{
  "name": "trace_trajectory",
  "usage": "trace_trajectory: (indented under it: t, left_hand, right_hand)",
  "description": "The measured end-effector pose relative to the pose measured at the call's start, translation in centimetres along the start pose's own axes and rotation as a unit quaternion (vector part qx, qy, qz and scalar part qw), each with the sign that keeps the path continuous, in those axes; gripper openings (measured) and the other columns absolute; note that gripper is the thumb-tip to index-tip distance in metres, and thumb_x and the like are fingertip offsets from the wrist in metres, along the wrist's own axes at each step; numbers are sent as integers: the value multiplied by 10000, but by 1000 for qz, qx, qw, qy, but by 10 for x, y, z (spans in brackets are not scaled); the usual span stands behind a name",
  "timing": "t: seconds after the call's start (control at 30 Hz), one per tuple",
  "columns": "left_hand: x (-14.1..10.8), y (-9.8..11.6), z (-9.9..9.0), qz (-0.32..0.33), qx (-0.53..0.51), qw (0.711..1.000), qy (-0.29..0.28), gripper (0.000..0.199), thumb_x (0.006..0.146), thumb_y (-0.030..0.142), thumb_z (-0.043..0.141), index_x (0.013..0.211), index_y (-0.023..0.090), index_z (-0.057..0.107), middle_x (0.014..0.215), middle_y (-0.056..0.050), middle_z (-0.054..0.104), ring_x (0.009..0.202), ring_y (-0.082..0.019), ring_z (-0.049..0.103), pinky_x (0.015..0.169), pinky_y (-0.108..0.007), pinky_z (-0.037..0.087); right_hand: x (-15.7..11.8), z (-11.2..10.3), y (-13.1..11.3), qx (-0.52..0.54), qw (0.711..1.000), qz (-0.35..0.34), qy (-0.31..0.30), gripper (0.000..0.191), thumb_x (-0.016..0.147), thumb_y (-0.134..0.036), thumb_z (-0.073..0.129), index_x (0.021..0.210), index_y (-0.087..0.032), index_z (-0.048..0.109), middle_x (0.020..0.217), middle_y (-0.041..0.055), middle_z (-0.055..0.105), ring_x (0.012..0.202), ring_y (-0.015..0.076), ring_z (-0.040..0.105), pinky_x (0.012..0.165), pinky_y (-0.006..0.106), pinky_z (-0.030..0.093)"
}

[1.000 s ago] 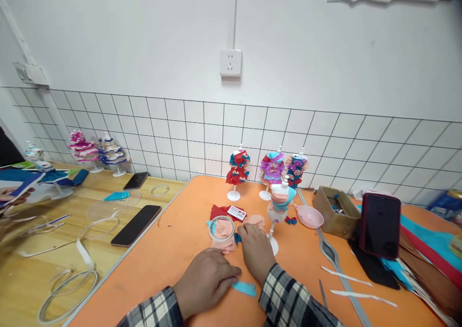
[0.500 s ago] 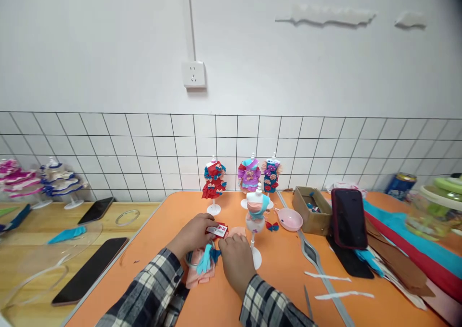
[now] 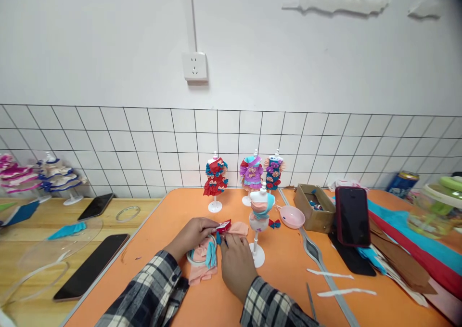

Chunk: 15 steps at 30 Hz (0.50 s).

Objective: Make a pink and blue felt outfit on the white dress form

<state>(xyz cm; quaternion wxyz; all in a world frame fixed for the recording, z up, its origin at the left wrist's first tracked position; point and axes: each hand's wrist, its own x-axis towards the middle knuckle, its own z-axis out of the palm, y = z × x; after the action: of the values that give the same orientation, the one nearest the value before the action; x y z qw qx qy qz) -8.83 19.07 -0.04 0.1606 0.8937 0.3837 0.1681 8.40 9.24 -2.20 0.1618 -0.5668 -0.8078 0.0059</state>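
My left hand (image 3: 193,236) has its fingers pinched at a small red-and-white packet (image 3: 224,226). Close beside it, my right hand (image 3: 236,262) rests with curled fingers at the edge of peach fabric (image 3: 238,228); what those fingertips hold is hidden. A bit of dark blue fabric (image 3: 218,239) shows between the hands. Below my left hand lies a clear ring (image 3: 188,258) with peach and light blue strips (image 3: 211,255) in it. Just right of my right hand stands a small white dress form (image 3: 259,222) wrapped in peach and light blue fabric.
Three dressed forms, one in red (image 3: 215,177), stand at the back. To the right are a pink dish (image 3: 292,216), a cardboard box (image 3: 314,216), a propped phone (image 3: 352,216), fabric strips and scissors or a similar thin tool (image 3: 311,300). Phones lie on the left wooden table (image 3: 144,211).
The red packet has tilted and turned in my left fingers. More of the clear ring and its strips shows. The whole view has shifted slightly.
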Motion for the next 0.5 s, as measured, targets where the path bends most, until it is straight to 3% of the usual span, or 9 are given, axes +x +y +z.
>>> trace_trajectory:
  t: [0.07,0.13,0.23,0.4,0.5]
  left_hand:
    - [-3,3,-3,16,3,1000,-11,311,922,287,464,1129,250,694,1128,-43,724,1003,-189,662,971,-320,437]
    - [-4,10,-7,28,23,999,-21,282,910,283,507,1118,308,695,1175,-16,707,1057,-204,640,1096,-440,293]
    - [-6,21,-13,38,91,995,-31,263,920,293,511,1098,365,692,1165,6,711,1088,-224,610,1123,-569,135]
    - [-13,26,-8,43,144,989,-1,268,928,302,492,1098,342,696,1151,-4,715,1173,-261,542,1111,-595,184]
    - [-24,25,0,23,85,992,88,344,955,312,414,1221,280,630,1267,-35,654,1284,-248,475,1125,-544,262]
  right_hand:
    - [0,3,0,9,1000,8,5,360,877,-156,442,1221,-138,545,1149,151,599,1086,276,515,941,444,365]
    - [-2,5,1,17,1000,11,5,334,871,-173,463,1190,-141,556,1127,139,622,1073,266,533,963,430,363]
    - [-8,2,4,26,1000,2,-3,296,853,-185,495,1125,-122,593,1143,157,634,1127,277,524,974,420,366]
    - [-22,-17,-2,52,998,-32,24,218,893,-244,472,1056,-181,602,1099,106,634,1053,248,536,887,385,407]
    - [-22,-24,-13,95,993,-10,74,270,883,-402,522,1065,-211,580,1031,73,634,980,250,539,837,387,417]
